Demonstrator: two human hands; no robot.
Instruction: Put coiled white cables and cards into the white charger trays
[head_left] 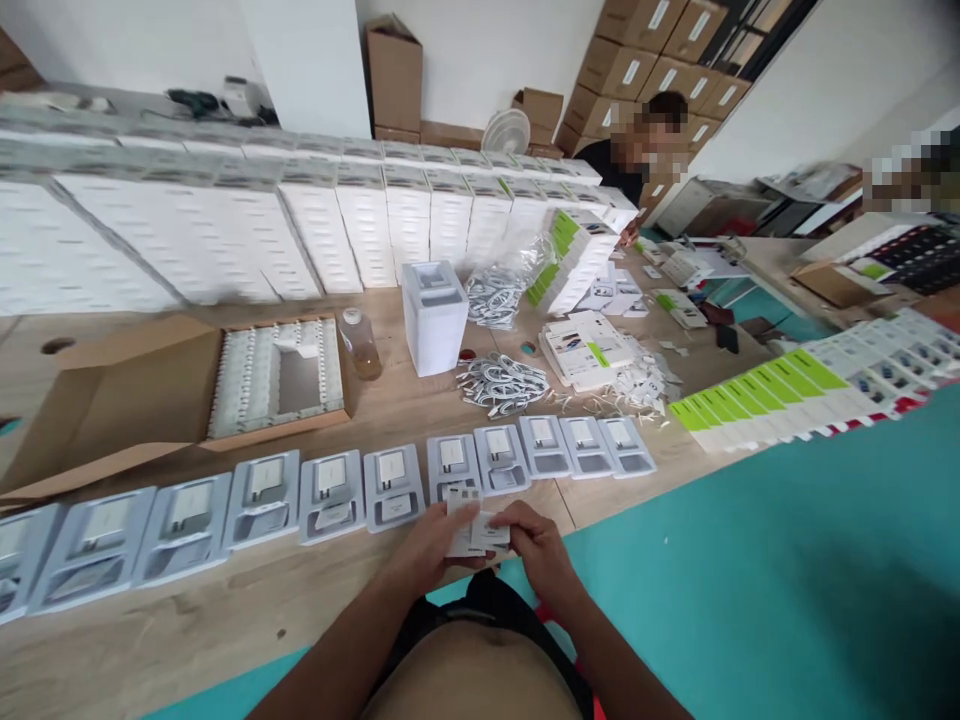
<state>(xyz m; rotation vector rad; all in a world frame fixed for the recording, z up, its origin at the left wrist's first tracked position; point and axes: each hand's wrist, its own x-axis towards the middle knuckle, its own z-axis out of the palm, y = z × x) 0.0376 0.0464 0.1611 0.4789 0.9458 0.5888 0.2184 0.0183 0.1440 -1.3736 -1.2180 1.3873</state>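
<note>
Near edge: left hand (435, 545) and right hand (536, 548) both pinching small white leaflets (472, 530); best separated singly, then laid flat in nearest tray (454, 468).

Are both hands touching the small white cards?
Touching. The head view shows the left hand and right hand pinching the white cards from either side.

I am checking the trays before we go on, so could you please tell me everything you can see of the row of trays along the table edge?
The trays are pale grey moulded inserts, plastic by the look, lying flat side by side in one row along the near edge of the wooden table. Each shows a white square part in its upper recess; some lower recesses hold a small white piece. The far-left ones are blurred. The left hand and right hand hold small white pieces just in front of the row.
</note>
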